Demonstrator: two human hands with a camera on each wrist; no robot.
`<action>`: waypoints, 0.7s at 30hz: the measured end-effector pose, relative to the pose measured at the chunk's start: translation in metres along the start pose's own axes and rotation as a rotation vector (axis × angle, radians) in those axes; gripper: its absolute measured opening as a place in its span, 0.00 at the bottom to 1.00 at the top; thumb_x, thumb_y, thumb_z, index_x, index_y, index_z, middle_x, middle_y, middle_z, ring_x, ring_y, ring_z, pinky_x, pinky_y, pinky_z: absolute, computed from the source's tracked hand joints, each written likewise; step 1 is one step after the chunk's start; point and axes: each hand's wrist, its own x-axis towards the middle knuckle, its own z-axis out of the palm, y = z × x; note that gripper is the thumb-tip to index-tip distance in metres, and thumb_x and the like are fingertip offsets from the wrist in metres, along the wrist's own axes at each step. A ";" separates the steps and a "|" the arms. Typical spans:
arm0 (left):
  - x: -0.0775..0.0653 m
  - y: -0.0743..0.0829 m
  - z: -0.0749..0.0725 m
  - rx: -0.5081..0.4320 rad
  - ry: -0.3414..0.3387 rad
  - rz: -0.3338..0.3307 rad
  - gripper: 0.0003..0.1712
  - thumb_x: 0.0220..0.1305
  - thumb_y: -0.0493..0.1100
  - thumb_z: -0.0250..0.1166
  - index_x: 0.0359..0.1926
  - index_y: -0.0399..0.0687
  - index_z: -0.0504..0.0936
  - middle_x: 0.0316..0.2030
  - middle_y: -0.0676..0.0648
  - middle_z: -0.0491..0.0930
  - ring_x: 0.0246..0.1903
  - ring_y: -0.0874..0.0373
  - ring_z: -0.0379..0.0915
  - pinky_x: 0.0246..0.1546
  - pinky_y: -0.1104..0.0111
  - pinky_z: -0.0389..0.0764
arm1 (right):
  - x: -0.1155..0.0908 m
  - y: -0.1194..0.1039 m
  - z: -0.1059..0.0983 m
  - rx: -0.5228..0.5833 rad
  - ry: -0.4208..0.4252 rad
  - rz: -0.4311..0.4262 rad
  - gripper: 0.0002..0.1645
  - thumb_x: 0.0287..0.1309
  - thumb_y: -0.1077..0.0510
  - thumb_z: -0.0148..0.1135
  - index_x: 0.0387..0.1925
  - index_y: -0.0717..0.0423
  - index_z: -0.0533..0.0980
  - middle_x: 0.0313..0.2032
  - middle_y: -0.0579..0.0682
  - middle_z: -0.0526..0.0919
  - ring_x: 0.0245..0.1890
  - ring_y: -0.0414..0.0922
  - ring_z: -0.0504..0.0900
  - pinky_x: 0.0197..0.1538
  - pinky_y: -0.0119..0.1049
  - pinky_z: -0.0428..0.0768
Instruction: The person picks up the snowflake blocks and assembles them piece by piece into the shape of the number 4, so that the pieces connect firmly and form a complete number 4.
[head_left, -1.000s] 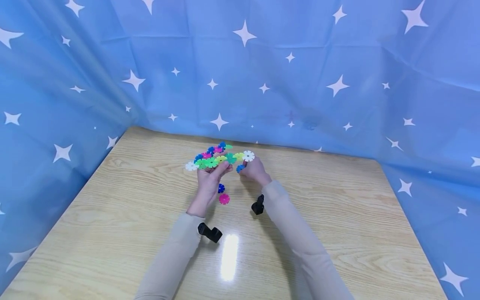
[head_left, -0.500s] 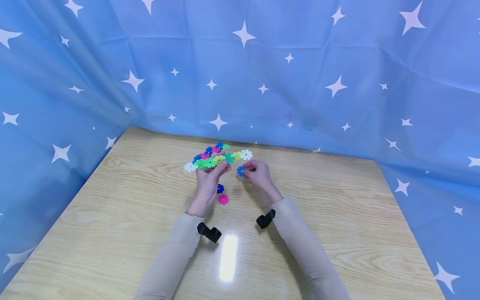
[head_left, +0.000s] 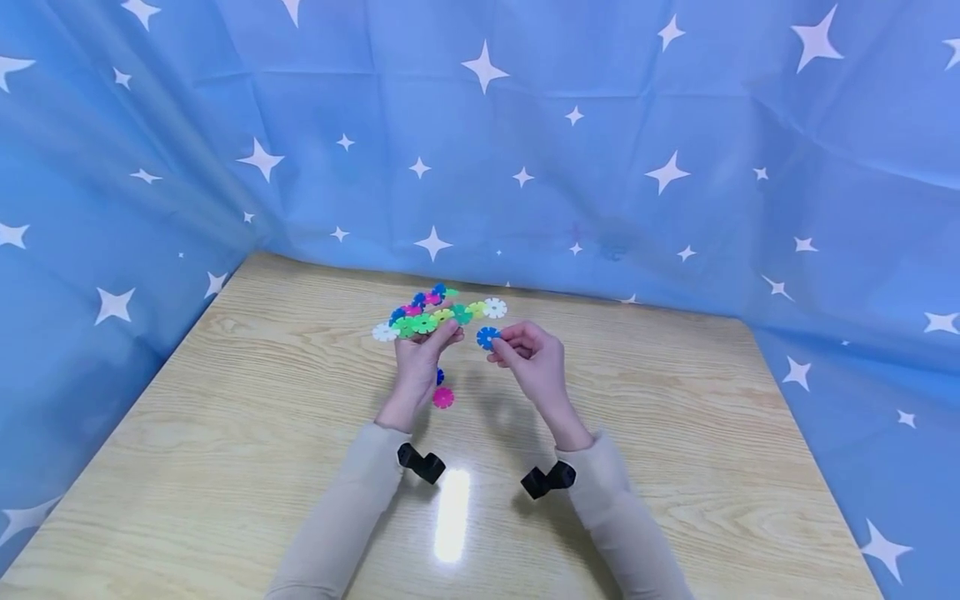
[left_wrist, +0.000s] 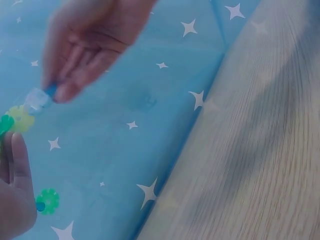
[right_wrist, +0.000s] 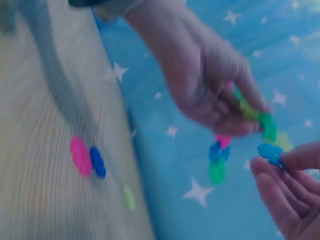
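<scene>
In the head view, my left hand [head_left: 415, 367] grips a built piece of notched snowflake discs above the table. Its front row [head_left: 423, 323] runs through green and yellow discs, with a white disc [head_left: 495, 307] at the right end. Behind it slants a second row [head_left: 412, 310] of blue and pink discs, ending in green. Just below the white disc, my right hand [head_left: 542, 367] pinches a single blue snowflake disc [head_left: 487, 338] between thumb and fingers, its flat face toward the head camera. The right wrist view shows this blue disc [right_wrist: 270, 154] close to the row's green and yellow discs.
On the wooden table [head_left: 247, 433] lie a loose pink disc [head_left: 443, 398] and a dark blue disc [head_left: 440, 377], partly hidden by the left hand. A yellow-green disc [right_wrist: 129, 198] shows near the table edge in the right wrist view. A starry blue curtain [head_left: 480, 167] hangs behind.
My right hand has shifted right and nearer the body, turning the blue disc so its face shows. The left hand and its built piece stay nearly in place.
</scene>
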 end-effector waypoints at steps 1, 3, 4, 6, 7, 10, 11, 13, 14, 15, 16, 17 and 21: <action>0.000 -0.001 0.001 -0.001 0.005 -0.002 0.27 0.58 0.30 0.64 0.55 0.18 0.66 0.30 0.50 0.85 0.29 0.59 0.81 0.38 0.67 0.83 | -0.002 -0.002 0.002 0.007 0.010 -0.030 0.06 0.54 0.72 0.62 0.33 0.75 0.75 0.27 0.67 0.82 0.22 0.38 0.83 0.29 0.34 0.84; 0.000 -0.002 0.002 0.004 0.006 0.002 0.26 0.59 0.30 0.64 0.55 0.18 0.66 0.30 0.50 0.84 0.29 0.60 0.81 0.39 0.67 0.83 | -0.007 -0.007 0.005 0.013 0.032 -0.091 0.05 0.54 0.73 0.61 0.33 0.76 0.74 0.27 0.68 0.82 0.23 0.40 0.84 0.29 0.32 0.84; 0.000 -0.003 0.003 0.012 0.004 0.005 0.26 0.59 0.29 0.63 0.55 0.18 0.66 0.31 0.50 0.84 0.29 0.60 0.81 0.39 0.67 0.83 | -0.009 -0.012 0.007 0.006 0.041 -0.125 0.05 0.54 0.74 0.60 0.32 0.76 0.74 0.27 0.69 0.81 0.23 0.42 0.84 0.29 0.30 0.83; 0.000 -0.004 0.004 0.033 -0.003 0.010 0.25 0.59 0.29 0.62 0.55 0.19 0.67 0.33 0.51 0.84 0.30 0.61 0.81 0.39 0.67 0.83 | -0.012 -0.019 0.011 -0.021 0.055 -0.185 0.04 0.54 0.74 0.60 0.31 0.76 0.73 0.27 0.69 0.81 0.24 0.48 0.84 0.28 0.27 0.82; 0.000 -0.005 0.005 0.045 -0.001 0.009 0.25 0.59 0.29 0.62 0.55 0.20 0.68 0.34 0.52 0.84 0.30 0.61 0.81 0.39 0.67 0.83 | -0.014 -0.023 0.012 -0.038 0.060 -0.212 0.05 0.54 0.73 0.60 0.31 0.76 0.73 0.27 0.69 0.81 0.24 0.52 0.84 0.28 0.25 0.81; -0.001 -0.007 0.006 0.079 0.008 0.006 0.24 0.58 0.29 0.63 0.55 0.22 0.70 0.37 0.52 0.84 0.30 0.61 0.81 0.41 0.66 0.83 | -0.016 -0.035 0.017 -0.087 0.075 -0.274 0.05 0.55 0.73 0.60 0.30 0.75 0.73 0.26 0.70 0.81 0.25 0.60 0.82 0.27 0.23 0.79; -0.001 -0.007 0.007 0.087 0.015 0.004 0.24 0.58 0.29 0.63 0.55 0.23 0.70 0.37 0.52 0.84 0.30 0.61 0.81 0.42 0.65 0.82 | -0.017 -0.036 0.018 -0.095 0.077 -0.281 0.05 0.55 0.72 0.60 0.30 0.75 0.73 0.26 0.70 0.81 0.25 0.62 0.82 0.27 0.22 0.79; -0.002 -0.007 0.007 0.109 0.027 0.003 0.23 0.58 0.30 0.64 0.54 0.24 0.72 0.37 0.53 0.84 0.30 0.61 0.81 0.43 0.65 0.82 | -0.017 -0.040 0.020 -0.117 0.083 -0.304 0.05 0.55 0.73 0.60 0.29 0.75 0.73 0.26 0.70 0.81 0.24 0.63 0.81 0.27 0.24 0.80; -0.002 -0.008 0.008 0.118 0.027 0.008 0.23 0.58 0.31 0.64 0.54 0.24 0.72 0.36 0.53 0.84 0.30 0.61 0.81 0.44 0.64 0.82 | -0.017 -0.042 0.021 -0.128 0.087 -0.318 0.04 0.54 0.74 0.60 0.28 0.75 0.73 0.26 0.70 0.81 0.24 0.63 0.81 0.28 0.25 0.81; -0.002 -0.008 0.008 0.128 0.030 0.008 0.23 0.58 0.31 0.65 0.53 0.24 0.73 0.36 0.53 0.84 0.30 0.61 0.81 0.44 0.64 0.81 | -0.018 -0.043 0.022 -0.138 0.091 -0.331 0.04 0.53 0.74 0.60 0.28 0.75 0.73 0.25 0.70 0.81 0.23 0.63 0.81 0.28 0.27 0.81; -0.002 -0.008 0.008 0.137 0.032 0.012 0.22 0.58 0.32 0.65 0.53 0.25 0.74 0.36 0.53 0.84 0.30 0.61 0.81 0.45 0.64 0.81 | -0.017 -0.039 0.023 -0.150 0.099 -0.352 0.03 0.53 0.75 0.60 0.28 0.74 0.73 0.25 0.68 0.81 0.22 0.61 0.81 0.27 0.28 0.82; -0.002 -0.008 0.008 0.146 0.034 0.014 0.22 0.58 0.33 0.65 0.52 0.26 0.74 0.35 0.54 0.84 0.30 0.61 0.81 0.45 0.64 0.81 | -0.015 -0.035 0.023 -0.167 0.108 -0.376 0.03 0.52 0.75 0.60 0.27 0.73 0.73 0.24 0.67 0.82 0.22 0.60 0.81 0.27 0.29 0.82; -0.003 -0.007 0.010 0.152 0.045 0.031 0.23 0.58 0.34 0.66 0.52 0.24 0.73 0.35 0.52 0.84 0.30 0.61 0.80 0.45 0.64 0.81 | -0.011 -0.018 0.025 -0.220 0.154 -0.440 0.04 0.50 0.74 0.63 0.26 0.69 0.75 0.23 0.61 0.83 0.19 0.52 0.82 0.25 0.29 0.82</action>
